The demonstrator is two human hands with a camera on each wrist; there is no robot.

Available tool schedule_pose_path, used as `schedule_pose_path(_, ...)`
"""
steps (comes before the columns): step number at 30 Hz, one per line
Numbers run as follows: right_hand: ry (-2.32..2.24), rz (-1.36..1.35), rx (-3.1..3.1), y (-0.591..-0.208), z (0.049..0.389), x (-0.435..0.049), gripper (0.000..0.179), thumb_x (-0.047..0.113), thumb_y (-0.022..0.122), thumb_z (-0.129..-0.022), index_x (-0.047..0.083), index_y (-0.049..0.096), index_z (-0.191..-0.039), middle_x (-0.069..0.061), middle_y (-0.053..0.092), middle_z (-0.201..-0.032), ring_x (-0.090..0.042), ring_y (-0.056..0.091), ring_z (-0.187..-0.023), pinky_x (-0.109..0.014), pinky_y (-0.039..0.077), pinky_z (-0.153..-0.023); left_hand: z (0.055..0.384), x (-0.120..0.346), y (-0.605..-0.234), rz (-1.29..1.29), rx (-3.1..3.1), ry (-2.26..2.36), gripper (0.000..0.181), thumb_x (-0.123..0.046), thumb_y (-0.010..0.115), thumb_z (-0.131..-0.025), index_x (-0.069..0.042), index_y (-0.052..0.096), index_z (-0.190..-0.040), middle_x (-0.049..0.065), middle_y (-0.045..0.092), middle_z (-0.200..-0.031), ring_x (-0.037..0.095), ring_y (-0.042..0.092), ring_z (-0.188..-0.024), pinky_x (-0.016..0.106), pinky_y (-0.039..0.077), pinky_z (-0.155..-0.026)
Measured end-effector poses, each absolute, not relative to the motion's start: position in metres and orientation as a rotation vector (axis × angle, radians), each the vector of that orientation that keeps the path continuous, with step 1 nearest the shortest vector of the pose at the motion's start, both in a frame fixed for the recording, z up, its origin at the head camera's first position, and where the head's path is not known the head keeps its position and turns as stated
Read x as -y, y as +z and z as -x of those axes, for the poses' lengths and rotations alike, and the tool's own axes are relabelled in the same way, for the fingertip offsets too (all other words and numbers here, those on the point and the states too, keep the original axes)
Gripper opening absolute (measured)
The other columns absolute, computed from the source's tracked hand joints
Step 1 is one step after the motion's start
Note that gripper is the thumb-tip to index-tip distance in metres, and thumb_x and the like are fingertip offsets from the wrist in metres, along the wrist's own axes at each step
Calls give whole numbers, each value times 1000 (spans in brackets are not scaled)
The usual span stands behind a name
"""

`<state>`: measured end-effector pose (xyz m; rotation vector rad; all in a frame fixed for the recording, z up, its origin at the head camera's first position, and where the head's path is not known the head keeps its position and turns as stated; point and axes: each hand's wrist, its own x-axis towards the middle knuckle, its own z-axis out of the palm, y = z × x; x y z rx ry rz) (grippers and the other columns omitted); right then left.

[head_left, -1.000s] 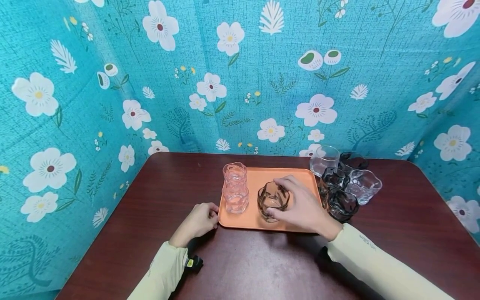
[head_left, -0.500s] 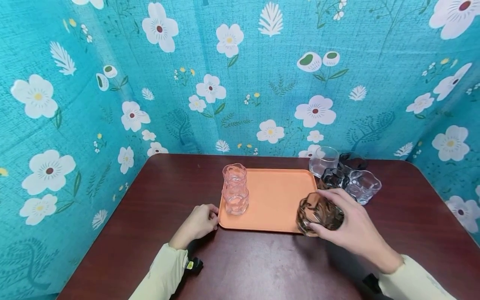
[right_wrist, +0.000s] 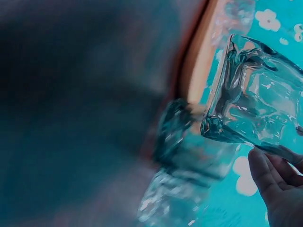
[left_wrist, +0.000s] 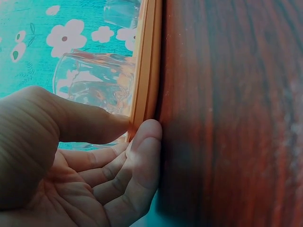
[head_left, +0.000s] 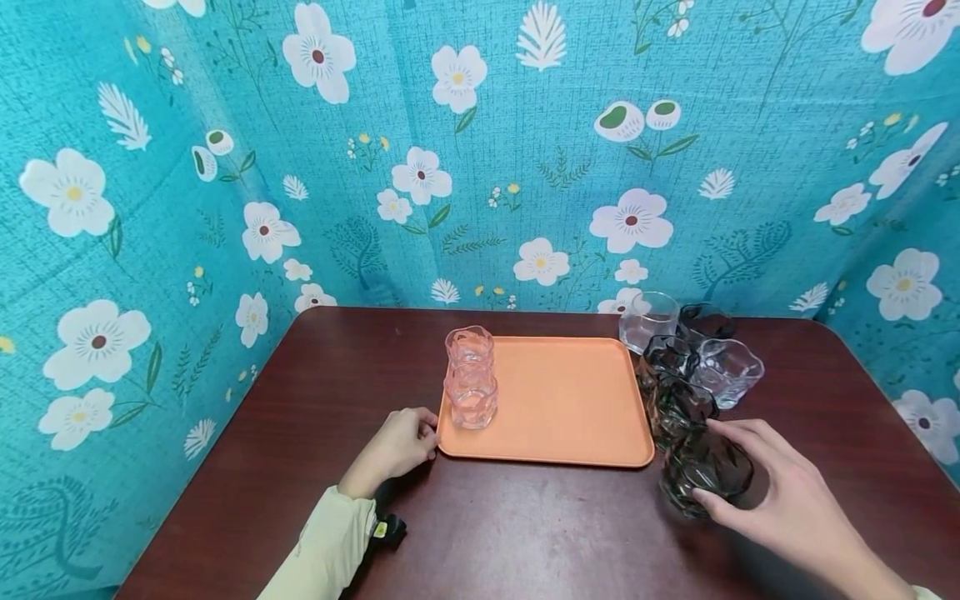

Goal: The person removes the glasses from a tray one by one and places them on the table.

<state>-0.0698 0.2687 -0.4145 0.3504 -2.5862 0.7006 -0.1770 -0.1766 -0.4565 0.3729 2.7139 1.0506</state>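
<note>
At the tray's front left corner my left hand (head_left: pixel 397 442) pinches the rim of the orange tray (head_left: pixel 562 400); the left wrist view shows the thumb and index finger meeting at the edge. Two pink-tinted glasses (head_left: pixel 473 398) stand one behind the other on the tray's left side. My right hand (head_left: pixel 787 492) grips a smoky dark glass (head_left: pixel 708 471) between thumb and fingers, to the right of the tray's front right corner. In the right wrist view this glass (right_wrist: pixel 260 94) looks held off the table, with other glasses behind it.
Right of the tray stand more smoky glasses (head_left: pixel 681 410) and two clear glasses (head_left: pixel 727 373), close together. A dark wooden table (head_left: pixel 525 525) bears everything. A blue floral cloth (head_left: pixel 480 167) hangs behind it.
The smoky glass has left the middle of the tray; my right hand has carried it right, past the tray's front right corner. My left hand stays at the tray's edge.
</note>
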Motion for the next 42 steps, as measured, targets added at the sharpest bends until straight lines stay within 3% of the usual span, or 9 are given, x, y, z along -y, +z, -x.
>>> schedule_pose_path(4, 688, -222, 2617, -421, 67, -283, 82, 40, 92, -51, 11, 60, -122, 2, 54, -108, -10, 46, -92, -13, 34, -65, 177, 176, -456, -367, -2706, 1060, 16, -1, 61, -85, 4, 61, -100, 0, 58, -66, 10, 58, -53, 26, 46, -50)
schedule_pose_path(10, 629, -20, 2691, -425, 71, -298, 87, 44, 87, -59, 0, 54, -126, -16, 49, -113, -33, 49, -90, -36, 35, -58, 177, 176, -456, -344, -2685, 1067, 16, -1, 61, -85, 4, 61, -101, 0, 58, -67, 10, 58, -54, 26, 46, -49)
schedule_pose_path(17, 622, -12, 2651, -431, 83, -315, 86, 38, 87, -60, -2, 53, -127, -20, 49, -113, -29, 46, -82, -33, 30, -58, 179, 178, -460, -362, -2696, 1075, 15, -1, 61, -84, 3, 61, -98, -1, 58, -66, 10, 58, -53, 26, 46, -49)
schedule_pose_path(24, 611, -16, 2678, -434, 94, -329, 88, 35, 87, -62, -5, 49, -130, -25, 46, -116, -37, 48, -88, -44, 35, -60, 179, 177, -459, -382, -2685, 1116, 14, 1, 60, -83, 4, 61, -97, 0, 58, -67, 10, 59, -53, 27, 47, -49)
schedule_pose_path(31, 618, -48, 2703, -436, 106, -341, 88, 37, 86, -63, -5, 48, -131, -25, 47, -115, -22, 47, -73, -27, 32, -54, 179, 177, -459, -380, -2676, 1127, 15, 2, 61, -83, 5, 60, -98, 0, 58, -67, 10, 59, -53, 27, 47, -49)
schedule_pose_path(42, 652, -40, 2760, -438, 120, -345, 82, 38, 82, -69, -6, 48, -130, -25, 47, -117, -25, 46, -77, -29, 34, -54, 179, 177, -460, -361, -2687, 1099, 16, 1, 61, -84, 4, 61, -99, 0, 58, -68, 10, 59, -53, 27, 47, -49)
